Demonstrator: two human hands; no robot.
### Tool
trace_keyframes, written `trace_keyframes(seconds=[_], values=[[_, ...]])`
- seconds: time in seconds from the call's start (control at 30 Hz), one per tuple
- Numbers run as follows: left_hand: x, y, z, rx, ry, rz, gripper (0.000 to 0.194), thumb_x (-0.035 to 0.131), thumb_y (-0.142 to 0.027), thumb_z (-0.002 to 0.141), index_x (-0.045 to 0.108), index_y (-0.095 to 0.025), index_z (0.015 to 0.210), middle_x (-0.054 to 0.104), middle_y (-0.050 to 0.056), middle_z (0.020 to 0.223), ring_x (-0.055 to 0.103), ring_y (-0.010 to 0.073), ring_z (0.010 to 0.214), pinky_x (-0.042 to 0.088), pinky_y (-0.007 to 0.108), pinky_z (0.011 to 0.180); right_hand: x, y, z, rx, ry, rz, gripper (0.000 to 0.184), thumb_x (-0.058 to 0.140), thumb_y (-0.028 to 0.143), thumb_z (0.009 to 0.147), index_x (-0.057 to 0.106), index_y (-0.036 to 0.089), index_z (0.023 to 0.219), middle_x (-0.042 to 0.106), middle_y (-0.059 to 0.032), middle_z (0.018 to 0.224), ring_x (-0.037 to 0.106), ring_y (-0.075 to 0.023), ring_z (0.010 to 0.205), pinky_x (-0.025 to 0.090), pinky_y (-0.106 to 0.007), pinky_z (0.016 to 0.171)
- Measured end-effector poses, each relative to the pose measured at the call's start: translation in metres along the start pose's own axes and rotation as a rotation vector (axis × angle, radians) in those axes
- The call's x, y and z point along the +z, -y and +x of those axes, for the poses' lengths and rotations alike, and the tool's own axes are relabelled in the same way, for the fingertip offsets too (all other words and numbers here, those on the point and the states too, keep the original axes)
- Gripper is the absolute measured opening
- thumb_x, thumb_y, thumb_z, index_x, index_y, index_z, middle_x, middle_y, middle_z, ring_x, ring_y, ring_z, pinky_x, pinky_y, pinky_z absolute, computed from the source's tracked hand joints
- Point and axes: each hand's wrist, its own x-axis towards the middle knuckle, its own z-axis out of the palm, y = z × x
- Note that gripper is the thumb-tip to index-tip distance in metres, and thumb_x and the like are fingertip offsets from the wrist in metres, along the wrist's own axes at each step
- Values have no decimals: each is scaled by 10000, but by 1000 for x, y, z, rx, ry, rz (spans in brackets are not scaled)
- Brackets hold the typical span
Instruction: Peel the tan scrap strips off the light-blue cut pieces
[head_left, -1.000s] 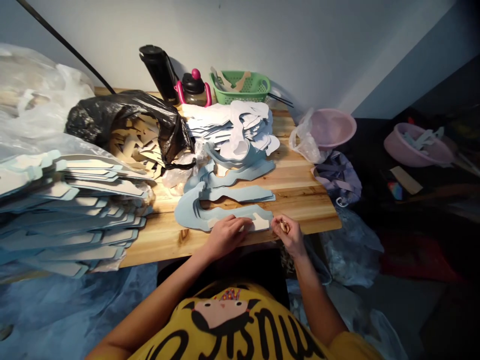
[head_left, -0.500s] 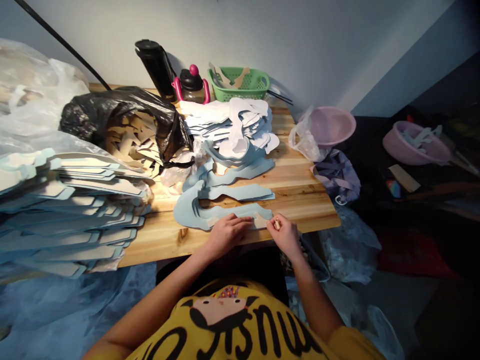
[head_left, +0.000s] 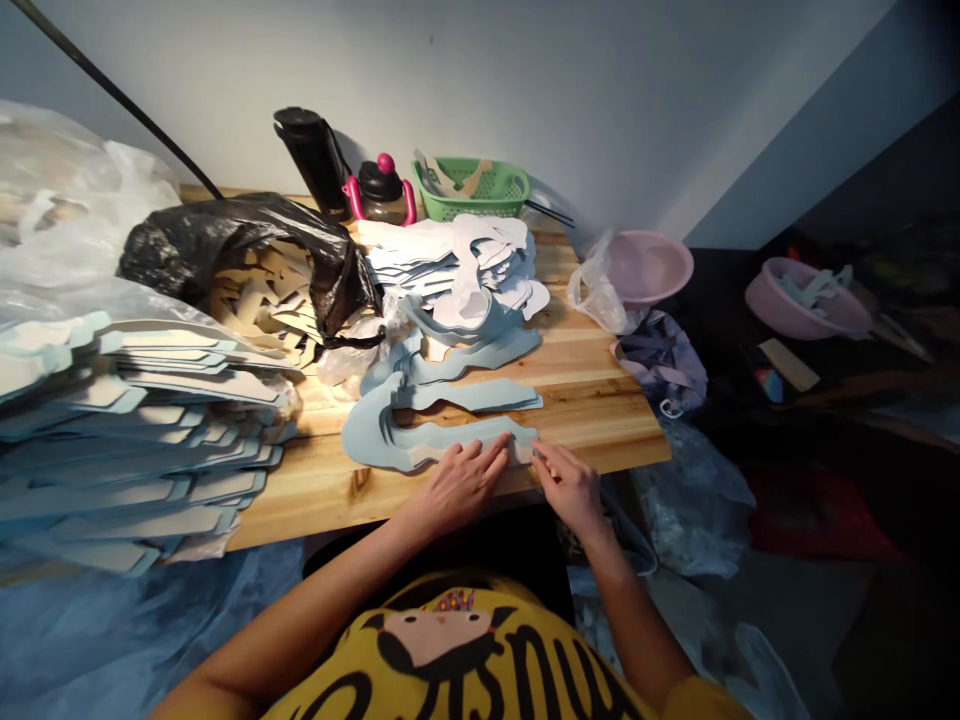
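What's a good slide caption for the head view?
Left hand and right hand on pale blue cut-out pieces at the edge of a wooden table.

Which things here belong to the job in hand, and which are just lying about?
Job:
left hand, pressing on the blue cutouts
right hand, at their end
stacked blue cutouts
white cutouts
tan cutouts

Lying about:
black flask
pink-handled bottle
green basket
pink bowl

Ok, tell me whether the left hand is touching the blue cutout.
Touching: the head view shows the left hand with its fingers lying on top of the blue cutout, with no gap.
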Motion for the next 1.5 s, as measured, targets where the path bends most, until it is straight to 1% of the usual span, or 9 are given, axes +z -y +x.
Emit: trace_keyframes(seconds=[0.1, 0.23, 0.47, 0.6, 0.77, 1.0, 1.1, 1.27, 1.5], values=[[3, 4, -2, -55, -81, -14, 513, 459, -194, 958, 385, -131, 1462, 449, 167, 1510, 583, 241, 1008, 480, 362, 820, -2, -1, -5, -71, 8, -25, 253, 511, 287, 992, 738, 230, 1085, 717, -52, 804, 670, -167, 762, 444, -241, 710], [7, 17, -11, -84, -212, 37, 430, 566, -273, 941, 514, -105, 1334, 618, 169, 1294, 591, 279, 993, 501, 399, 823, -22, -12, -17, 36, -80, 107, 319, 553, 355, 964, 653, 182, 715, 631, -15, 652, 580, -131, 610, 402, -237, 617], [5, 23, -21, 86, -435, 75, 277, 542, -185, 959, 575, -81, 1214, 656, 184, 1225, 615, 265, 989, 525, 418, 852, -52, -49, -65, 50, 318, -111, 365, 461, 442, 984, 676, 209, 803, 647, -57, 814, 625, -195, 796, 451, -296, 727], [7, 24, -23, 92, -499, 10, 310, 529, -168, 960, 548, -84, 1258, 642, 190, 1240, 600, 289, 1110, 531, 423, 903, -46, -52, -72, 81, 152, -300, 374, 484, 449, 972, 681, 207, 765, 666, -74, 818, 636, -204, 779, 460, -304, 728], [9, 25, -21, 48, -501, -43, 317, 426, -122, 985, 526, -104, 1285, 668, 150, 1115, 637, 218, 944, 544, 339, 780, -25, -15, -39, 114, -107, -57, 268, 585, 449, 932, 636, 191, 882, 632, -23, 729, 558, -132, 591, 452, -240, 615], [3, 27, -26, 189, -277, -94, 417, 583, -504, 927, 620, -132, 1113, 654, 153, 1148, 600, 263, 994, 506, 400, 847, 4, 10, -26, -58, -2, -77, 353, 694, 411, 841, 578, 184, 1086, 663, -74, 935, 643, -217, 827, 512, -308, 764], [4, 28, -31, 217, -222, -63, 411, 601, -455, 931, 605, -132, 1185, 640, 152, 1217, 596, 254, 1007, 498, 389, 857, -2, 5, -39, -158, 58, -25, 139, 498, 194, 951, 620, 190, 1017, 662, -64, 897, 645, -194, 862, 497, -288, 784], [4, 26, -34, 220, -215, -48, 363, 591, -380, 950, 599, -145, 1227, 648, 143, 1216, 602, 237, 980, 505, 374, 830, -28, -19, -59, -86, -37, 69, 318, 500, 217, 978, 592, 195, 674, 534, -1, 659, 559, -120, 629, 462, -226, 647], [1, 25, -34, 214, -248, -40, 385, 477, -163, 985, 514, -173, 1368, 654, 125, 1161, 601, 207, 947, 490, 336, 800, -52, -42, -81, 178, 21, -30, 268, 675, 425, 868, 658, 193, 1000, 663, -38, 819, 628, -150, 650, 532, -236, 556]])
